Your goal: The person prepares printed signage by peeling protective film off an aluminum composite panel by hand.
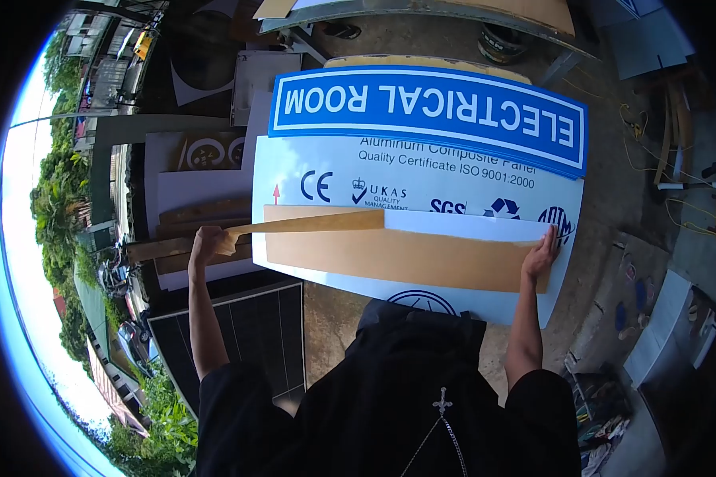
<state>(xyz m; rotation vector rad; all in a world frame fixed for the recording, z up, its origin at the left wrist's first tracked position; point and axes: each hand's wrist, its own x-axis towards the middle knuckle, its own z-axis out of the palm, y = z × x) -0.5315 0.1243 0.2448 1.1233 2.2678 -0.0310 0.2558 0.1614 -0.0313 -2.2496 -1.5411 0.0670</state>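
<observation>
Backing paper (318,222) clenched in left hand's (205,245) fingers above white panel (290,163); judged soft, tearable, best held near fold; right hand's (539,254) laid at sheet's (406,258) end, grip undetermined

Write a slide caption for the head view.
Left hand holding a strip of brown paper, right hand over the white board's other side, upside-down blue sign beyond.

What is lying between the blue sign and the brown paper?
Between the blue sign and the brown paper, the head view shows only the white panel, printed with text and logos such as CE.
</observation>
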